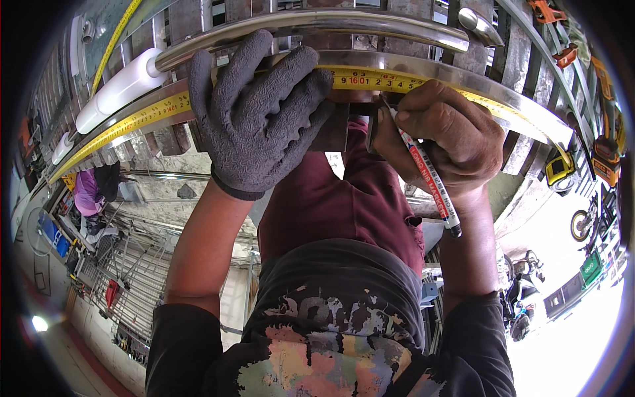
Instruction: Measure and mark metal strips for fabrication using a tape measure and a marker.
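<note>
My left hand, in a dark grey knit glove, lies over a yellow tape measure blade with its fingers stretched and spread. The blade runs along a shiny curved-looking metal bar in front of my body. My bare right hand is closed around a slim white marker pen with red and black print. The pen slants, its nib end up by the lower edge of the blade and its dark end toward my forearm. At the far right of the blade hangs the tape case, yellow and black.
Beyond the bar lie a polished round tube and a short bent pipe piece. A white roll sits at the tube's left end. Orange clamps and a yellow power tool are at right. Metal racks stand lower left.
</note>
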A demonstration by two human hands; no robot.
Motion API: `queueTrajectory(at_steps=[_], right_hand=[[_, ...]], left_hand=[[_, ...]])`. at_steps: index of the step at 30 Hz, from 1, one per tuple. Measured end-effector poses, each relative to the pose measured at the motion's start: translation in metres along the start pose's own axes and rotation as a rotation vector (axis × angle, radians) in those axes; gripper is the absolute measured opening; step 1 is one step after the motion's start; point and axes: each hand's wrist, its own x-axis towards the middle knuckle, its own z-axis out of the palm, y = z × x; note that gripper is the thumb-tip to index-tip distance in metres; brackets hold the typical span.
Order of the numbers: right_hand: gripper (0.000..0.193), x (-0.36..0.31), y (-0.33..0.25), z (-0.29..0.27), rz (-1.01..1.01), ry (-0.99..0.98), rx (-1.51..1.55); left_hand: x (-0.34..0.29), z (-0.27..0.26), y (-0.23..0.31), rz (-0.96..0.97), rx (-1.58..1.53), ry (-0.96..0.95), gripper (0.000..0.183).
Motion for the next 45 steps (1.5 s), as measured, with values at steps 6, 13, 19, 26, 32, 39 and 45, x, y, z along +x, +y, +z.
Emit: queueTrajectory(at_steps=[6,13,19,26,32,39,45], right_hand=[[0.038,0.000,-0.002,-0.002,-0.008,0.011,-0.021],[0.038,-0.014,-0.006,-0.009,-0.014,0.015,0.040],[0.038,-0.055,-0.023,-0.032,0.011,0.007,-0.106],[0.033,-0.063,-0.013,-0.041,-0.058,-0.070,-0.358],[0.031,-0.049,-0.009,-0.012,-0.135,-0.159,-0.389],[0.025,-0.048,-0.008,-0.005,-0.141,-0.124,-0.409],[0.020,-0.050,-0.007,-0.003,-0.152,-0.124,-0.419]], left_hand=[[-0.001,-0.004,0.001,0.015,0.031,-0.009,0.049],[0.003,0.000,0.002,0.006,0.001,0.046,0.040],[0.002,0.003,0.002,0.016,-0.032,0.115,0.034],[0.006,-0.001,0.007,0.014,-0.039,0.124,0.049],[0.006,-0.003,0.005,0.031,-0.027,0.109,0.055],[0.005,-0.002,0.008,0.006,-0.003,0.117,0.048],[0.004,0.001,0.006,0.006,0.010,0.133,0.034]])
